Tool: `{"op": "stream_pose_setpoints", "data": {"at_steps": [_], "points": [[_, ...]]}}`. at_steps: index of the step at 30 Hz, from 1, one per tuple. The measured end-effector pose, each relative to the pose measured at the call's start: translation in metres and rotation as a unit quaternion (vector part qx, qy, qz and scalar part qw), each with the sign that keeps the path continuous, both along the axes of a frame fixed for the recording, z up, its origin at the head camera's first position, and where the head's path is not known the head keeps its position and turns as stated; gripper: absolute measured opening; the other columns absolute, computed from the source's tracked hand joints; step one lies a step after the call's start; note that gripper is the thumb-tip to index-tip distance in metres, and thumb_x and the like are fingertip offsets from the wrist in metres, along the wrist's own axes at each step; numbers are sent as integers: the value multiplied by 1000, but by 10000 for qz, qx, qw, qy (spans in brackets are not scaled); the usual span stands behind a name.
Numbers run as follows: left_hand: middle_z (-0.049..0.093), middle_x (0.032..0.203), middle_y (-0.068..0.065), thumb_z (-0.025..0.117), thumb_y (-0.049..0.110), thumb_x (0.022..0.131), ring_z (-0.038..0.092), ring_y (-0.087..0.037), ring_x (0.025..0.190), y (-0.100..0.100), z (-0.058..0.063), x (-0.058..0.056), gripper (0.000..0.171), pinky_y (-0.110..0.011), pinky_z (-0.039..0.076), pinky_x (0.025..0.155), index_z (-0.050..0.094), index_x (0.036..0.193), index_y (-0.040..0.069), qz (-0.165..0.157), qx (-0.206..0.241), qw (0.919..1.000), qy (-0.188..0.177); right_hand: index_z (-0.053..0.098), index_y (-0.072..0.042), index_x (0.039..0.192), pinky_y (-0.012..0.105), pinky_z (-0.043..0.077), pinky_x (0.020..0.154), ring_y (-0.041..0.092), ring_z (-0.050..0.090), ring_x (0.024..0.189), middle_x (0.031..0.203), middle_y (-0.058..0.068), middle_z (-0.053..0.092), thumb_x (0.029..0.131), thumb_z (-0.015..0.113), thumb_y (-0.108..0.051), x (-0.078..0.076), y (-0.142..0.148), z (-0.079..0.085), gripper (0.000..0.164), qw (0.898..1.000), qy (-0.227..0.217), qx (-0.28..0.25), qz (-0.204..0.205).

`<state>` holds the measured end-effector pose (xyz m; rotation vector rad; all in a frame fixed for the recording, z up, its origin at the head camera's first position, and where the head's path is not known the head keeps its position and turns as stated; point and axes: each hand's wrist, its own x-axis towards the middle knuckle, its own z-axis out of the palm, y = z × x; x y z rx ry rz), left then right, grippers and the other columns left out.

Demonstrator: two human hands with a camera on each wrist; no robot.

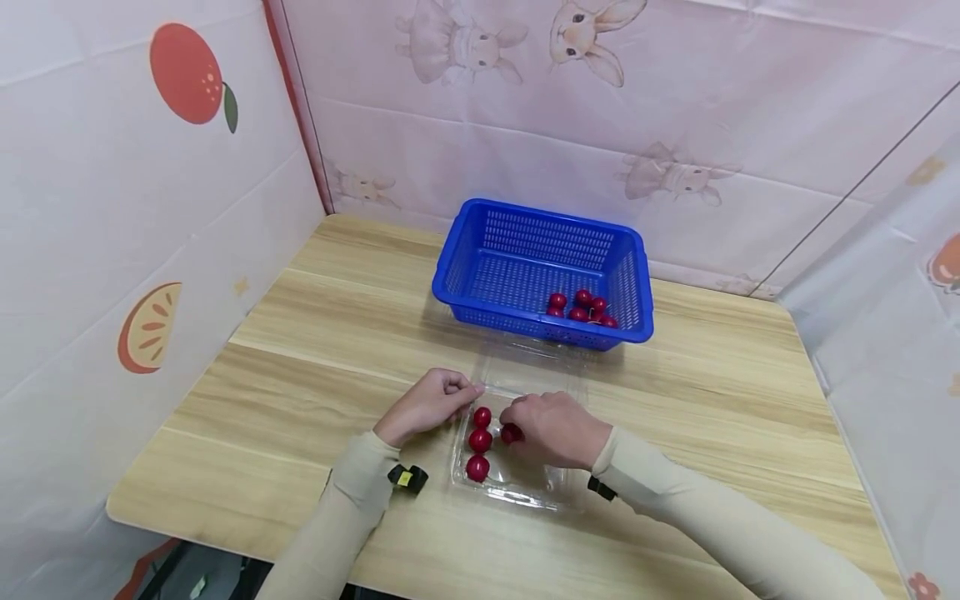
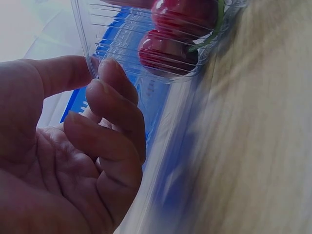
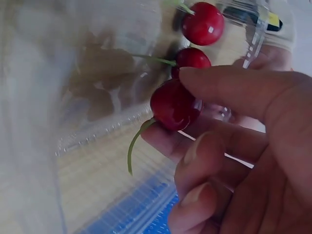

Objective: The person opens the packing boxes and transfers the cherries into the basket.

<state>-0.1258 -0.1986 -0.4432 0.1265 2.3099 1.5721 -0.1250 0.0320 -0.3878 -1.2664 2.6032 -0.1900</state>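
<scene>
My right hand [image 1: 558, 429] pinches a dark red cherry [image 3: 175, 105] between thumb and fingers, over a clear plastic clamshell box [image 1: 517, 497]. A green stem [image 3: 130, 151] hangs from the held cherry. Three cherries lie in a row along the box's left side, the middle one [image 1: 480, 440] between two others. At the far left corner, my left hand [image 1: 429, 404] pinches the box's rim [image 2: 86, 44] between thumb and index finger; its other fingers curl loosely. The transparent lid [image 1: 525, 362] lies folded back toward the basket.
A blue perforated basket [image 1: 450, 287] stands behind the box on the wooden table [image 1: 322, 367], with several cherries [image 1: 578, 314] in its near right corner. Printed cloth walls [image 1: 420, 142] rise at the back and sides. Black straps with a wrist device [image 1: 407, 478] sit at the sleeves.
</scene>
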Motion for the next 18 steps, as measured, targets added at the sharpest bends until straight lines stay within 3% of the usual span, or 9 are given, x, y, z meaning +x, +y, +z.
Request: {"op": "stream_pose_setpoints", "data": {"at_steps": [10,18], "points": [[56,64,1,63,36,103,47,-13,57,0,-1,-1,34,-21,36,52,67,83,8,7,-13,10000,-2,66,-20,85,23,45,58,6,50,62,71,-11,59,91,77,-26,-9,10,20,15,9995,-83,-271,122],[56,63,1,63,35,103,45,-10,55,0,-1,-1,34,-20,33,50,67,83,8,-7,-18,10000,-18,69,-21,89,21,47,58,5,54,64,78,-10,65,93,74,-25,-18,18,41,8,9982,20,-606,-11]]}}
